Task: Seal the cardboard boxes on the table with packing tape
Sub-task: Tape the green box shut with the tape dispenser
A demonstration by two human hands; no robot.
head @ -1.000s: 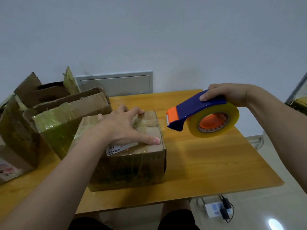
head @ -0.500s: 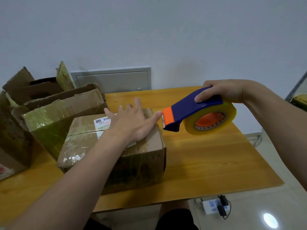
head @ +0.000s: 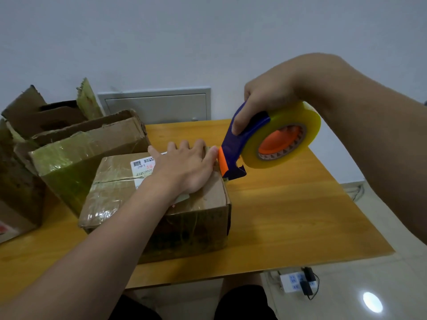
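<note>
Evidently light and stiff, the box (head: 161, 204) sits mid-table; the left hand (head: 184, 167) presses flat on its lid, best steadied there, while the right hand (head: 261, 105) grips the tape dispenser (head: 265, 139) at its far-right edge.

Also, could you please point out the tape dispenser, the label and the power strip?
tape dispenser (head: 231, 147), head view, blue body
label (head: 141, 166), head view, white part below QR code
power strip (head: 291, 283), head view, white top face
</note>
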